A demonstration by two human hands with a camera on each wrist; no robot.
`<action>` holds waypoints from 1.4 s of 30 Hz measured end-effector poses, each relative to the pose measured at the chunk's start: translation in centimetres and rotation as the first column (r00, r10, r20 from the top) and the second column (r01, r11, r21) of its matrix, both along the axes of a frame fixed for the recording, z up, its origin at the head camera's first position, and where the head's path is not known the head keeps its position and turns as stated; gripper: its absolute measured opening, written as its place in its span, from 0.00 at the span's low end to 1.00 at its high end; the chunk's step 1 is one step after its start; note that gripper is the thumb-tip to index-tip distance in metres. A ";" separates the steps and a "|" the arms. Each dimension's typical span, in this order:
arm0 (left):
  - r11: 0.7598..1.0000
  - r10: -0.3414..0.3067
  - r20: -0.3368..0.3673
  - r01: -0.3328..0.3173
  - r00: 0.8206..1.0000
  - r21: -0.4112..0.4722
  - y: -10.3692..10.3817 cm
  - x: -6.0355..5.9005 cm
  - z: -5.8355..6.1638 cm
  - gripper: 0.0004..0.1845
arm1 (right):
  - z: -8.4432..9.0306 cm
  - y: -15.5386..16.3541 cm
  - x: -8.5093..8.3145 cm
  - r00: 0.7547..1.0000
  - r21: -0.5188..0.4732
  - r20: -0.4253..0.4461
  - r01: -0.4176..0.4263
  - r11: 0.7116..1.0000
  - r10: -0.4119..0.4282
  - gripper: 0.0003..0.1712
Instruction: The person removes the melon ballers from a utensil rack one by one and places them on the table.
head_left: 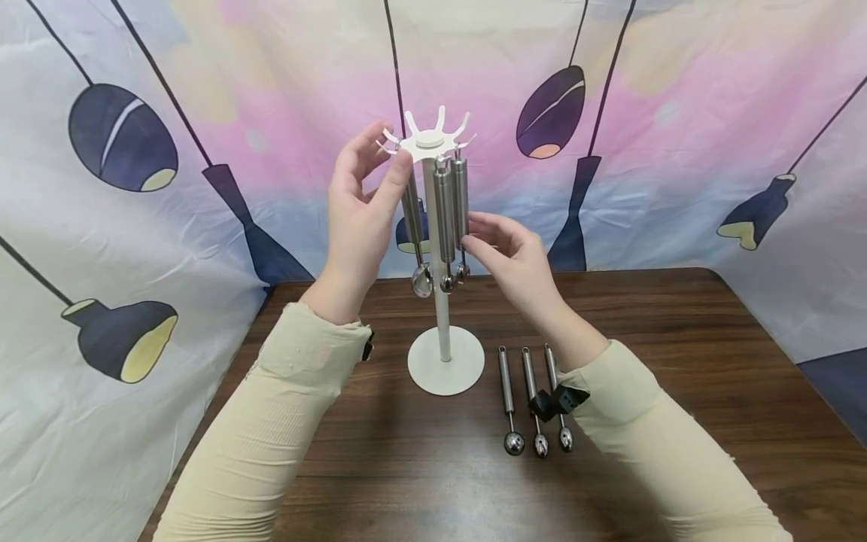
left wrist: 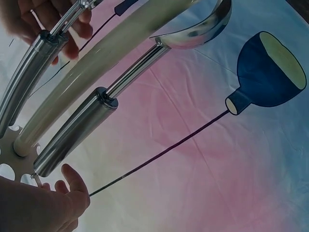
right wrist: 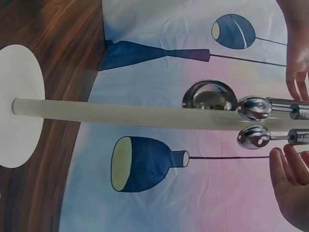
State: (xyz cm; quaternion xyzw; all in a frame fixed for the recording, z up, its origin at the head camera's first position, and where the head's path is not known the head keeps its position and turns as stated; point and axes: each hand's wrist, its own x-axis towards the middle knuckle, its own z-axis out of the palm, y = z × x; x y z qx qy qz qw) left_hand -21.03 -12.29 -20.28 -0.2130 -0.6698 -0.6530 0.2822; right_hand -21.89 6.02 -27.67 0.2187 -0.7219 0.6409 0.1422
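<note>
On the white stand (head_left: 440, 301), left hand (head_left: 362, 203) pinches a hanging steel utensil (head_left: 413, 218) near the top; right hand (head_left: 504, 252) open beside. Likely rigid, slick, fairly heavy; grip the handle.

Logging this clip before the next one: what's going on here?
A person is working at a white utensil stand on a wooden table. The left hand pinches the top of a steel scoop at the stand's slotted top disc. The right hand is open beside two more hanging utensils. Three utensils lie on the table by the right forearm.
</note>
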 end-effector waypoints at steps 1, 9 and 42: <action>1.000 -0.001 0.000 0.001 1.000 -0.001 0.0 0.0 0.0 0.25 | 0.2 -0.1 0.0 1.000 0.004 -0.002 0.001 1.000 -0.001 0.23; 1.000 0.001 -0.007 -0.001 1.000 -0.003 0.0 0.0 0.0 0.26 | 1.3 -0.6 0.0 1.000 -0.026 0.001 -0.007 1.000 0.007 0.21; 1.000 0.011 -0.025 -0.011 1.000 -0.018 -0.8 0.6 -0.3 0.29 | 1.0 3.1 3.4 0.995 -0.150 0.053 0.086 0.985 -0.079 0.15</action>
